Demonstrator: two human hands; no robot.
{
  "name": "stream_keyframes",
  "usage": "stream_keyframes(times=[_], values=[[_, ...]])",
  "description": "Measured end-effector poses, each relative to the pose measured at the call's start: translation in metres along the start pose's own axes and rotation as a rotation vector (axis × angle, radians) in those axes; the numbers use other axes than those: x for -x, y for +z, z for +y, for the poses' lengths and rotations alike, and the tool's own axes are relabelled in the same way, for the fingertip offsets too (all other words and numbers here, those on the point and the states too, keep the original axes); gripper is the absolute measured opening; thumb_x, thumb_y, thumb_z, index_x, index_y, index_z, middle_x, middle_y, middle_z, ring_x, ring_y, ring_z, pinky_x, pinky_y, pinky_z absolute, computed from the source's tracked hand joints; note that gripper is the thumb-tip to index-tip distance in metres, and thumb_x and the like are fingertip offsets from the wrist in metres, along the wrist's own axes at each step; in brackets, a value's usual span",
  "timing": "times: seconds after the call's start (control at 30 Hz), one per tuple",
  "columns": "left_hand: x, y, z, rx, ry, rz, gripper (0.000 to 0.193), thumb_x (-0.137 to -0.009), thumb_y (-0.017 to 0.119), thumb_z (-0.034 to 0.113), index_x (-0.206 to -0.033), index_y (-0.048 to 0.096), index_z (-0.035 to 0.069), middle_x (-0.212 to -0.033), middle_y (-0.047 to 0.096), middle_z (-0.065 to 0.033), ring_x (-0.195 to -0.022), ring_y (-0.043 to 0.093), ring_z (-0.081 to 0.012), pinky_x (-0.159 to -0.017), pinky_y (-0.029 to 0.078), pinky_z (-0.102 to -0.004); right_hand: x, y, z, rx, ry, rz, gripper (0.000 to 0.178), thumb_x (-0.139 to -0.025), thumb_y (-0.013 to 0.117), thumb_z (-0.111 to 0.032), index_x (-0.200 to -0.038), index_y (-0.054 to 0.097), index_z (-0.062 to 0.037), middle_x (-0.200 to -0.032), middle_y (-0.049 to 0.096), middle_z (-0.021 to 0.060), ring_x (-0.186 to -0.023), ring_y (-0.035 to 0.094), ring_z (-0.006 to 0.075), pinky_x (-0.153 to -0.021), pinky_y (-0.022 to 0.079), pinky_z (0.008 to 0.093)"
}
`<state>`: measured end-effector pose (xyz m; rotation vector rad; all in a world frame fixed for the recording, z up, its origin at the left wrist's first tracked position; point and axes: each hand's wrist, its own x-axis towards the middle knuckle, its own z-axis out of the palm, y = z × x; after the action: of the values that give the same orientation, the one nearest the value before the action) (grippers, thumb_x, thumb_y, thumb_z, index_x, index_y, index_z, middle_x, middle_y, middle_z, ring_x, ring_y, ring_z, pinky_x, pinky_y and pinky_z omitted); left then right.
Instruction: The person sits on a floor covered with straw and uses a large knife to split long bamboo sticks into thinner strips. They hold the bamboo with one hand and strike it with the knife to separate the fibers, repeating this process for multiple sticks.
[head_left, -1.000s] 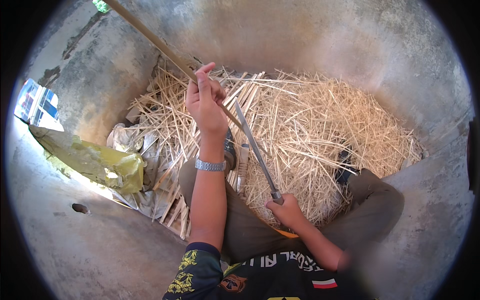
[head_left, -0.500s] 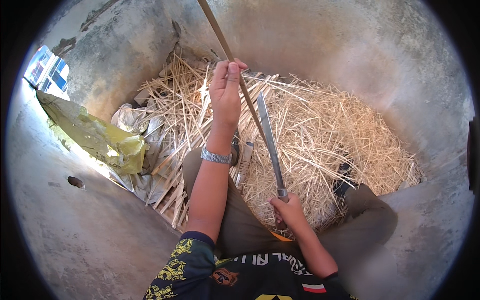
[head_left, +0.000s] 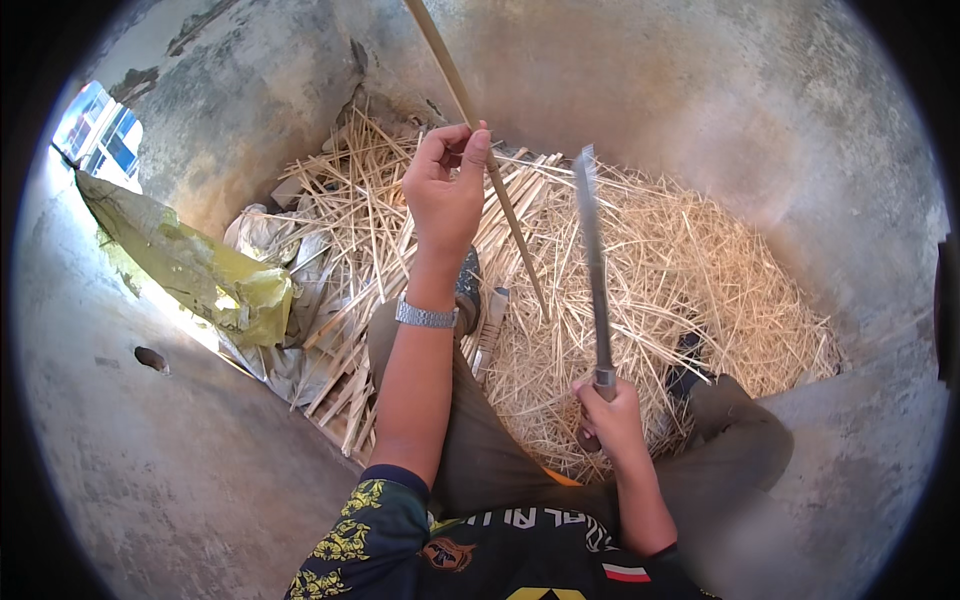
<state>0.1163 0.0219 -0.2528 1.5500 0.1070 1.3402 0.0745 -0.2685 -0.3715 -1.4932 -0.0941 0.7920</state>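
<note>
Between the thumb and fingers of my left hand (head_left: 450, 185) is a long, thin bamboo strip (head_left: 518, 230). It slants from the top of the view down toward the straw-like shavings, and its upper end runs out of view. My right hand (head_left: 610, 415) is closed round the handle of a long-bladed machete (head_left: 597, 270). The blade points up and away, a little blurred near its tip, and stands apart from the strip to its right. Beneath both hands spreads a heap of pale shavings (head_left: 720, 260).
Cut strips (head_left: 350, 200) lie criss-crossed at the left of the heap. A yellowish torn sheet (head_left: 200, 265) hangs by a gap in the left wall. Rough concrete walls (head_left: 640, 70) curve round. My bent legs (head_left: 720, 440) frame the heap. A wrapped, pale stick-like object (head_left: 490, 325) lies by my left foot.
The machete has swung right, away from the bamboo strip, along with my right hand. My left hand has turned slightly, and the strip's lower end has shifted a little right.
</note>
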Motion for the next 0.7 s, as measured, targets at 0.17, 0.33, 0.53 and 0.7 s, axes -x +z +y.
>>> stream_keyframes(times=[0.17,0.33,0.53,0.7], values=[[0.004,0.014,-0.003,-0.188,0.167,0.040,0.015,-0.096,0.073,0.010,-0.103,0.069,-0.003,-0.093,0.070,-0.0056,-0.082,0.065,-0.0088,-0.075,0.053,-0.0242,-0.002,0.013,0.020,-0.155,-0.070,-0.052,0.022,-0.095,0.067,-0.010,-0.078,0.054,-0.0055,-0.055,0.048,-0.0011,-0.039,0.041,0.0080,-0.038,0.035,0.0269],[0.002,0.008,-0.004,-0.165,0.199,0.063,0.014,-0.094,0.074,0.010,-0.096,0.069,-0.003,-0.086,0.067,-0.0070,-0.072,0.065,-0.0113,-0.066,0.053,-0.0252,-0.004,0.009,0.002,0.079,0.063,-0.018,0.025,-0.095,0.068,-0.012,-0.075,0.053,-0.0062,-0.055,0.049,-0.0012,-0.039,0.043,0.0080,-0.037,0.035,0.0272],[0.005,0.009,-0.008,-0.171,0.121,0.030,0.016,-0.098,0.071,0.011,-0.105,0.069,-0.003,-0.096,0.071,-0.0047,-0.084,0.065,-0.0078,-0.077,0.053,-0.0225,0.001,0.007,0.014,-0.103,-0.062,0.006,0.031,-0.095,0.070,-0.017,-0.071,0.053,-0.0071,-0.055,0.051,-0.0017,-0.040,0.046,0.0087,-0.039,0.035,0.0278],[0.007,0.010,0.001,-0.183,0.140,-0.046,0.015,-0.097,0.071,0.010,-0.104,0.068,-0.003,-0.097,0.071,-0.0049,-0.085,0.065,-0.0076,-0.077,0.053,-0.0219,-0.014,0.004,0.017,0.391,-0.146,0.028,0.031,-0.093,0.072,-0.015,-0.068,0.055,-0.0060,-0.057,0.051,-0.0035,-0.050,0.046,0.0078,-0.049,0.037,0.0277]])
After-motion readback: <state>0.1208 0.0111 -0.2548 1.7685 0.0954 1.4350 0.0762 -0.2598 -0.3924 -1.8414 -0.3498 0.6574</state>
